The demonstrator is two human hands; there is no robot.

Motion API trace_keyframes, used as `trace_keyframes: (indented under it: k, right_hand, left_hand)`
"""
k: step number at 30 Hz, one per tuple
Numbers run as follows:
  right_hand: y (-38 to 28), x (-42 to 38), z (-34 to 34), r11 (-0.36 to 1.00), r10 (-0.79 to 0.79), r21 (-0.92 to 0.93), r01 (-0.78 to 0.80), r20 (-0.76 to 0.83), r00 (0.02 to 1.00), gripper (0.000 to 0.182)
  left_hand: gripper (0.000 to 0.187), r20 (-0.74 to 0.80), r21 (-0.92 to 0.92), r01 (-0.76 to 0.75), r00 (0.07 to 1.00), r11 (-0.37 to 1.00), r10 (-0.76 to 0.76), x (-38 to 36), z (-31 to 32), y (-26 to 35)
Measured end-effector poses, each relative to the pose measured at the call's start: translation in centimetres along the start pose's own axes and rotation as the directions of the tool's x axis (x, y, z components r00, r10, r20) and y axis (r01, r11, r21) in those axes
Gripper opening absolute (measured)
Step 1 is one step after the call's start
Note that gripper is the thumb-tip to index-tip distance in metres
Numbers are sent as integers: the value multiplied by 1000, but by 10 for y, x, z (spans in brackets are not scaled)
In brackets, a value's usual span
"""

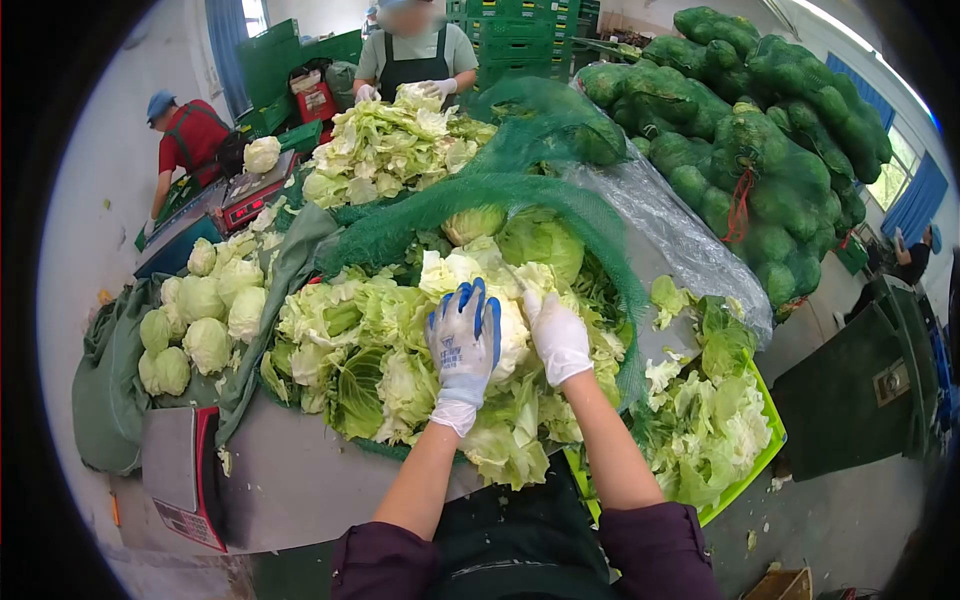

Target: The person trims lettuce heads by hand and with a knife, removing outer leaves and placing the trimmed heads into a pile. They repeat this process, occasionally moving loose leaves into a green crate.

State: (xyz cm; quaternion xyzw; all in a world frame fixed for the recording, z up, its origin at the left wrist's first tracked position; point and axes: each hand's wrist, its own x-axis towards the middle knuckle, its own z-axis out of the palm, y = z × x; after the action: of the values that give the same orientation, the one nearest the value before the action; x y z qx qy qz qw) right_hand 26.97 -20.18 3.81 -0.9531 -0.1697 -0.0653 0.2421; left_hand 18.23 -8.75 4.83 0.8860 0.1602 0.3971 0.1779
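A pale, trimmed cabbage point(511, 335) lies between my hands on a heap of loose leaves. My left hand point(464, 338), in a grey and blue glove over a thin white one, is laid over the cabbage's left side, gripping it with fingers apart. At its right side is my right hand point(558, 338), in a white glove, its fingers closed around what looks like a knife point(516, 277); only a thin blade shows and the handle is hidden. Cut cabbage leaves point(350, 350) spread to the left. Whole green cabbages point(540, 243) sit behind, inside a green mesh bag point(600, 215).
Trimmed cabbages point(207, 310) are piled at left, behind a red-edged scale point(185, 470). A lime-green crate point(755, 455) of leaves stands at right, near a dark bin point(850, 380). Filled mesh sacks point(760, 160) tower behind. One person point(415, 60) works opposite, another point(190, 140) at far left.
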Motion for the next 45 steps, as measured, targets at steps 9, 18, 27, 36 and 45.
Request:
trace_keyframes:
  k: [9, 18, 27, 36, 45]
  right_hand:
    - [28, 17, -22, 995, 73, 52, -86, 213, 974, 61]
    - [-50, -27, -37, 918, -164, 389, 79, 191, 968, 98]
    - [-58, 32, -4, 932, -293, 317, 176, 375, 879, 94]
    - [-32, 55, 47, 974, -193, 164, 154, 251, 949, 67]
    - [-56, -48, -16, 849, -272, 492, 192, 96, 957, 72]
  left_hand:
    - [41, 46, -587, 62, 998, 807, -42, -39, -48, -47]
    - [91, 183, -256, 23, 983, 966, 25, -29, -44, -26]
    - [84, 96, -221, 56, 995, 974, -35, -34, -47, -30]
    - [80, 127, -59, -49, 990, 997, 56, -54, -58, -12]
    - [71, 180, -671, 211, 976, 711, -121, -30, -51, -81]
